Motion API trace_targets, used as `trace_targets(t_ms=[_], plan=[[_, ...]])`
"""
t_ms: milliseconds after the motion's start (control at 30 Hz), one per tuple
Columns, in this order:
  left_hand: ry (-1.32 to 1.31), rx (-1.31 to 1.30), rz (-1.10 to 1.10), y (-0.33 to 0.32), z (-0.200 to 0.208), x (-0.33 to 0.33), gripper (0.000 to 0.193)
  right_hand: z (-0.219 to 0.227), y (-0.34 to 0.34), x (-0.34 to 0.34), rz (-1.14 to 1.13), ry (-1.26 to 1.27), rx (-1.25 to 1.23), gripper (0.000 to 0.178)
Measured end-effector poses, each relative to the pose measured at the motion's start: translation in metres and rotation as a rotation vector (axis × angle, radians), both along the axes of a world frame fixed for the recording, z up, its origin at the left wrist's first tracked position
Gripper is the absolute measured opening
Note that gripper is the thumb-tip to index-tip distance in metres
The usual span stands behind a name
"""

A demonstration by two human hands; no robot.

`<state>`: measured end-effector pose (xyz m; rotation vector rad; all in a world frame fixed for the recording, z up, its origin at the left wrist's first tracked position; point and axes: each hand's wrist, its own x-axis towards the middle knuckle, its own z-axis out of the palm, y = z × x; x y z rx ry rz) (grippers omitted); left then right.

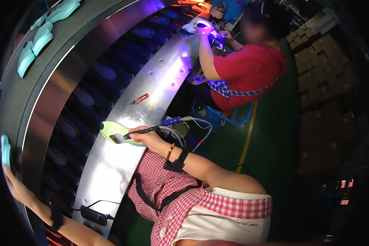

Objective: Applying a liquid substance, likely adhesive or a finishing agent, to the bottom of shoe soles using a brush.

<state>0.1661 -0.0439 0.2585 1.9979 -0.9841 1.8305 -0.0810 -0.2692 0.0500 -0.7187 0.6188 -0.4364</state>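
At the far left, my left hand [13, 183] reaches over the grey conveyor belt, its fingers closed at the lower end of a turquoise shoe sole [5, 148]; the fingertips are small and partly hidden at the picture's rim. My right hand [150, 138] grips a black-handled brush [144, 130], which has a blue fitting and clear tubing behind it. The flat brush head rests inside a pale green bowl [109, 128] on the metal worktop. Red thread snips [140, 99] lie beyond the bowl.
Several turquoise soles [42, 39] ride the belt [63, 39] at upper left. Dark soles sit in the shadowed rack between belt and metal worktop [106, 168]. A co-worker in a red shirt [250, 67] handles a shoe under violet light. Stacked cartons [322, 69] stand at right.
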Motion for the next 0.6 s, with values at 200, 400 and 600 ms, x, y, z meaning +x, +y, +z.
trace_targets(t_ms=[200, 400, 600], plan=[[0.397, -0.154, -0.321, 0.039, -0.026, -0.023, 0.032, -0.002, -0.003, -0.004, -0.003, 0.026, -0.003, 0.018], [1.757, -0.692, -1.988, 0.058, -0.093, -0.103, 0.072, -0.011, -0.013, -0.003, -0.070, 0.050, -0.026, 0.018], [2.320, -1.168, -1.191, 0.047, -0.222, -0.145, 0.067, -0.030, 0.002, 0.007, -0.024, -0.137, -0.067, 0.016]])
